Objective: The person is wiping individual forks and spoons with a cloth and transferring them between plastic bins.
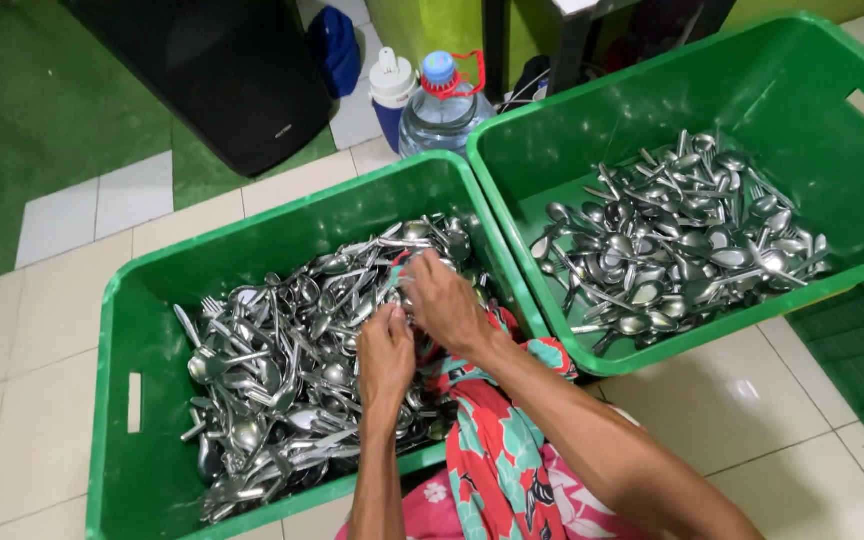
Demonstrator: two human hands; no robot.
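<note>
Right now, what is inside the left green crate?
The left crate holds a heap of metal cutlery, with both hands in it. Its bottom is covered.

My left hand [385, 352] and right hand [444, 303] hide whichever steel cutlery piece they pinch; my fingertips are out of sight.

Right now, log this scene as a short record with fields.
Setting: tiled floor with two green plastic crates side by side
Near crate: heaped with mixed metal spoons and forks
Far crate: a lower pile of metal cutlery, mostly spoons
Left hand: over the near crate's pile, fingers in the cutlery
Right hand: beside the left, also over that pile
Held item: hidden by the fingers
Lap: floral cloth, draped to the near crate's edge
Behind crates: clear water bottle, white-capped blue container
</note>
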